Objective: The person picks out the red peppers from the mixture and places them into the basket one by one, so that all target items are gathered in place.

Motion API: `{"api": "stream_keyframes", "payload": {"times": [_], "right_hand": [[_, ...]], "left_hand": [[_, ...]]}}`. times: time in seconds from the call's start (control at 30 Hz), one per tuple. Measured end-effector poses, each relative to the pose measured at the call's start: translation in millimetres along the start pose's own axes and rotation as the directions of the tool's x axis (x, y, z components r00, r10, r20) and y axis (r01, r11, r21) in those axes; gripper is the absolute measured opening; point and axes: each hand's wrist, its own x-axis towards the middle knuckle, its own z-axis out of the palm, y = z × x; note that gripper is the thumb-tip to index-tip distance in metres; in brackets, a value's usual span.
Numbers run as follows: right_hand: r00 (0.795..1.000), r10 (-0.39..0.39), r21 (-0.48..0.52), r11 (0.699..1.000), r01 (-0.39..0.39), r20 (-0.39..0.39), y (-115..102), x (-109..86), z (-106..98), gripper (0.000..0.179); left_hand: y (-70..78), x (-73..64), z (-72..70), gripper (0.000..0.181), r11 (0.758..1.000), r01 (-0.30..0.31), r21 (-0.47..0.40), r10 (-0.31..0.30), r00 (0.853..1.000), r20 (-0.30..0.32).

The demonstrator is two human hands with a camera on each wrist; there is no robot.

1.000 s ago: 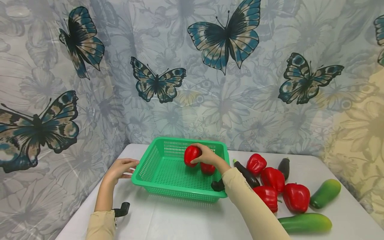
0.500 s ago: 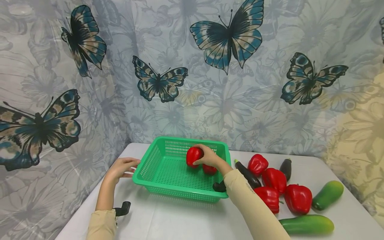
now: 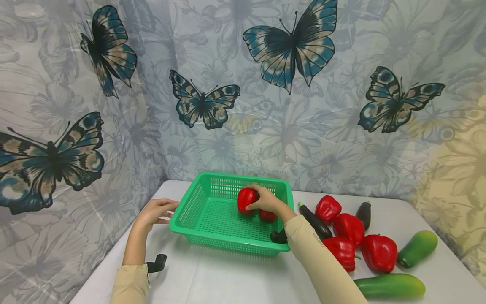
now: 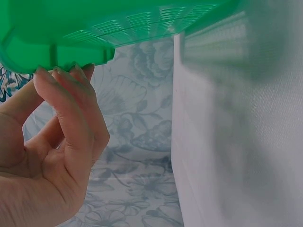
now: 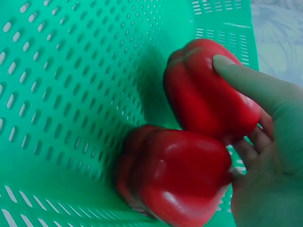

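A glossy red bell pepper (image 3: 247, 201) is held by my right hand (image 3: 265, 199) inside a green perforated basket (image 3: 225, 245). In the right wrist view, the thumb lies along one side of this held pepper (image 5: 208, 90), with the other fingers partly hidden behind it. Close against it, a second red bell pepper (image 5: 175, 175) lies on the basket floor, partly covered by the hand in the head view. My left hand (image 3: 155, 213) touches the basket's left rim with its fingertips. The left wrist view has those fingers (image 4: 78, 118) loosely bent against the rim's edge.
To the right of the basket, several red bell peppers (image 3: 379, 253) lie with a long dark eggplant (image 3: 316, 221) and a shorter one (image 3: 364, 215). Two green, yellow-tipped vegetables (image 3: 391, 286) are at the far right. A butterfly-print cloth (image 3: 265, 139) hangs behind the white table (image 3: 212, 278).
My right hand and the red bell pepper it holds have sunk slightly inside the basket. The whole head view has shifted a little. My left hand keeps its place at the rim.
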Motion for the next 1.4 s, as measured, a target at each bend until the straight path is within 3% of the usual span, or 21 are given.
{"api": "stream_keyframes", "payload": {"times": [0.8,1.4], "right_hand": [[0.998,-0.059,-0.030,0.998,0.059,-0.019,2.2,0.2,0.4,0.071],[1.000,-0.017,-0.052,0.999,0.016,-0.008,2.2,-0.7,1.4,0.070]], "left_hand": [[-0.8,0.5,-0.8,0.046,1.000,-0.008,-0.010,0.008,1.000,0.001],[-1.7,0.8,-0.2,0.048,1.000,-0.012,-0.003,0.012,1.000,0.003]]}}
